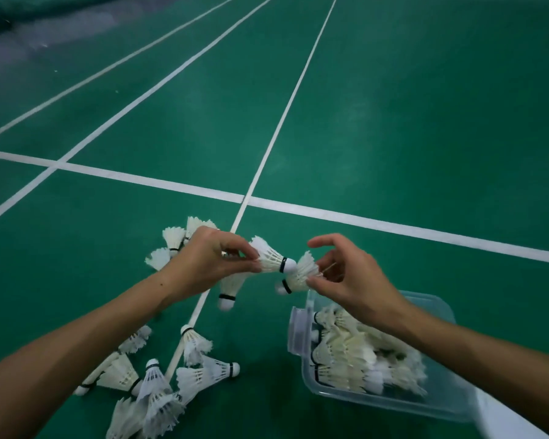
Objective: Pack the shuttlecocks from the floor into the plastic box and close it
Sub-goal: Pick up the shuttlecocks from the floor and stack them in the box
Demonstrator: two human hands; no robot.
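Our left hand (214, 259) pinches a shuttlecock (271, 259) by its skirt, cork pointing right into the skirt of the one (298, 275) our right hand (351, 282) pinches (axes nearly in line); the box (438, 403) sits below-right, nearer the right hand.

Plastic box (393, 403) on the floor (393, 137) at 4 o'clock, shuttlecocks packed inside it. Loose shuttlecocks (159, 384) lie on the floor at 7 o'clock; a second cluster (175, 239) lies behind the left hand (210, 261). At centre, left hand and right hand (352, 280) each hold a shuttlecock, left-held one (271, 259) at 9 o'clock of right-held one (298, 275), touching.
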